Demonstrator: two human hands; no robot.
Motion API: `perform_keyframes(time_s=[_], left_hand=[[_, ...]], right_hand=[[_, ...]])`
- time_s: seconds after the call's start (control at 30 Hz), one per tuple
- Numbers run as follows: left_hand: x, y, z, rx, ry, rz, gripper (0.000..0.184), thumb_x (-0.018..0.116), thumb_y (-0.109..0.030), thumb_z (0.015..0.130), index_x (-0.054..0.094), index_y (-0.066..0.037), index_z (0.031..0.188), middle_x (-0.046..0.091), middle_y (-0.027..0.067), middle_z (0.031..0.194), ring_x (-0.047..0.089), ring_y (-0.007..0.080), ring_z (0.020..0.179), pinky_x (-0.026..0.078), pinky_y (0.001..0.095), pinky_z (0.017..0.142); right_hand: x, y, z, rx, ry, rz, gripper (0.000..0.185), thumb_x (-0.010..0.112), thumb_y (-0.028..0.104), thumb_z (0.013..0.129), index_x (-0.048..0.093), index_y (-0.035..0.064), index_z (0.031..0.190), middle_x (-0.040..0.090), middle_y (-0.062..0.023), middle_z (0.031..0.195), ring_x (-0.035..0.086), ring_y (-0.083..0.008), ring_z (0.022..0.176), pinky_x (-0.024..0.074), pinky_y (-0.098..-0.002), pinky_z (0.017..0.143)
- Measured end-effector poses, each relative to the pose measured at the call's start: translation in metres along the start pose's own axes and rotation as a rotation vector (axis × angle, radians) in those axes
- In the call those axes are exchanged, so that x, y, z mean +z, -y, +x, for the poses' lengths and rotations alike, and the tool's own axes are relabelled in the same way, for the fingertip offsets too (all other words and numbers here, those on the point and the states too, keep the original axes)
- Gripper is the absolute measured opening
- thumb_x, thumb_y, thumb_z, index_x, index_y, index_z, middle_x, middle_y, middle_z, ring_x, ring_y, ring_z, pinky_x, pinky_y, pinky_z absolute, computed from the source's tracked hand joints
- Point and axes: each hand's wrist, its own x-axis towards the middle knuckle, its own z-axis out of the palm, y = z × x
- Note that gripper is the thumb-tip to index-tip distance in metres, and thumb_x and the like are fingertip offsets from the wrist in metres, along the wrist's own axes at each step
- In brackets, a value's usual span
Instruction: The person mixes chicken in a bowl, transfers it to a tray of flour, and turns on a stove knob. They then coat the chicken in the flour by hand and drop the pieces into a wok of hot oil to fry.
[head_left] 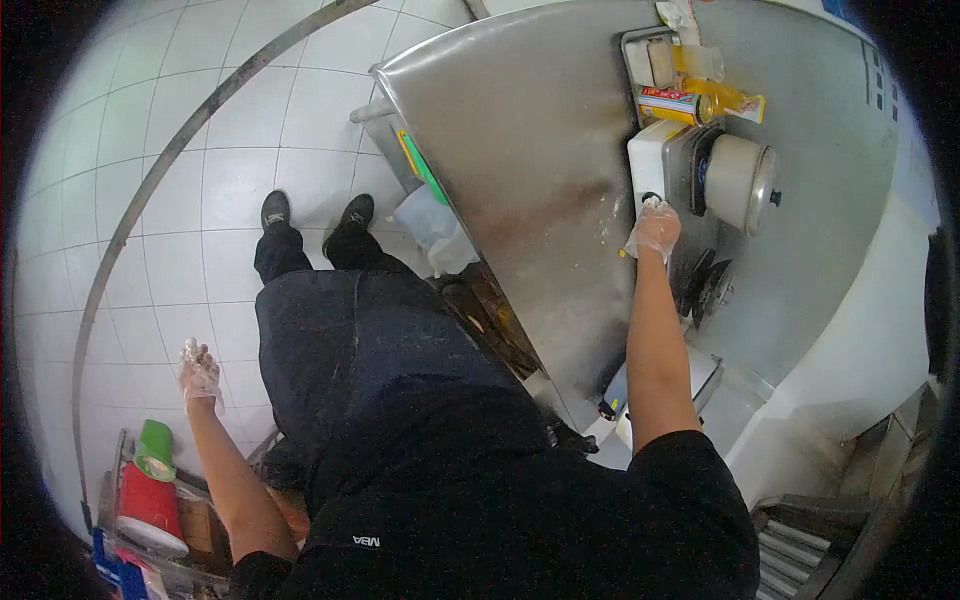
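My right hand (655, 228), in a clear plastic glove, has its fingers closed on a dark knob (650, 198) at the front of a white stove (648, 160). A lidded metal pot (738, 182) stands on the stove beyond it. My left hand (200, 375), also in a clear glove, is held out over the tiled floor at the left. Its fingers are apart, with white residue on their tips, and it holds nothing.
A metal counter (520, 150) spans the centre and right. Beyond the stove, a tray (632, 65) bears a yellow can (672, 106) and packets. At lower left, a rack holds a red container (150, 503) and a green item (155, 448). A translucent container (432, 222) is beneath the counter edge.
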Motion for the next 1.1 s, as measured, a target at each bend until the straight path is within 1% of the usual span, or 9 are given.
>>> perform_keyframes(time_s=[0.17,0.27,0.37,0.47,0.57,0.77,0.97,1.07,1.1], left_hand=[[0.0,0.003,-0.004,-0.012,-0.066,0.016,0.031,0.045,-0.033,0.095,0.054,-0.014,0.117,0.062,0.0054,0.094,0.057,0.0122,0.067,0.048,0.0253,0.05],[-0.001,0.004,-0.006,-0.002,-0.099,0.035,0.031,0.046,-0.034,0.095,0.054,-0.015,0.118,0.062,0.0055,0.095,0.057,0.0125,0.068,0.047,0.0248,0.05],[-0.006,0.004,-0.003,-0.02,-0.137,0.02,0.031,0.046,-0.034,0.095,0.052,-0.016,0.119,0.062,0.0056,0.096,0.057,0.0134,0.068,0.047,0.0257,0.05],[-0.011,-0.004,-0.002,-0.043,-0.055,0.022,0.032,0.045,-0.034,0.095,0.051,-0.018,0.121,0.062,0.0053,0.094,0.057,0.0139,0.066,0.046,0.0265,0.05],[-0.002,-0.018,-0.006,-0.046,-0.032,0.076,0.031,0.046,-0.036,0.094,0.053,-0.018,0.118,0.062,0.0045,0.091,0.056,0.0136,0.065,0.045,0.0267,0.049],[0.026,-0.062,-0.016,0.001,-0.019,0.059,0.029,0.048,-0.038,0.094,0.055,-0.018,0.113,0.062,0.004,0.088,0.055,0.0131,0.065,0.045,0.0253,0.05],[0.038,-0.064,-0.016,0.058,0.046,0.095,0.027,0.048,-0.036,0.094,0.054,-0.017,0.112,0.062,0.0055,0.089,0.057,0.0136,0.067,0.049,0.025,0.051],[0.039,-0.051,-0.016,0.049,0.006,0.094,0.026,0.046,-0.035,0.095,0.055,-0.017,0.11,0.062,0.0054,0.089,0.057,0.0138,0.065,0.048,0.0254,0.049],[0.038,-0.047,-0.016,0.028,0.0,0.086,0.025,0.045,-0.035,0.095,0.055,-0.017,0.109,0.062,0.0049,0.088,0.057,0.0135,0.064,0.048,0.0255,0.049]], right_hand=[[0.009,-0.005,0.002,-0.001,-0.034,-0.013,0.031,0.057,0.029,0.083,0.065,-0.0013,0.083,0.065,-0.0222,0.088,0.064,-0.0362,0.082,0.0496,-0.0432,0.077],[0.004,-0.004,-0.002,0.033,-0.019,0.142,0.032,0.057,0.029,0.082,0.065,-0.0017,0.081,0.065,-0.0226,0.088,0.064,-0.0362,0.082,0.0496,-0.043,0.077],[0.003,-0.005,-0.003,0.06,-0.035,0.131,0.031,0.058,0.029,0.081,0.065,-0.0012,0.08,0.065,-0.0221,0.088,0.064,-0.0362,0.081,0.0497,-0.0425,0.077],[0.006,-0.013,-0.007,0.005,-0.008,0.072,0.031,0.059,0.029,0.08,0.065,-0.0009,0.083,0.065,-0.0219,0.089,0.064,-0.0372,0.081,0.0495,-0.0433,0.077],[-0.006,-0.005,-0.02,0.098,0.002,0.155,0.034,0.057,0.032,0.083,0.064,-0.0002,0.089,0.064,-0.0224,0.089,0.063,-0.0388,0.082,0.049,-0.0444,0.077],[-0.017,0.002,-0.015,0.081,0.055,0.167,0.037,0.05,0.037,0.088,0.062,0.0023,0.095,0.063,-0.0225,0.089,0.062,-0.0401,0.083,0.049,-0.0461,0.075],[-0.016,0.009,-0.013,0.132,0.048,0.186,0.036,0.05,0.036,0.088,0.062,0.0019,0.092,0.064,-0.0225,0.09,0.062,-0.0379,0.085,0.0486,-0.0461,0.077],[-0.011,0.004,-0.014,-0.033,-0.021,0.068,0.035,0.051,0.034,0.088,0.064,0.002,0.09,0.064,-0.0219,0.088,0.063,-0.0377,0.084,0.049,-0.0462,0.077],[-0.01,0.004,-0.014,0.014,-0.018,0.117,0.034,0.051,0.034,0.087,0.064,0.002,0.089,0.065,-0.0219,0.088,0.063,-0.0378,0.084,0.049,-0.0462,0.077]])
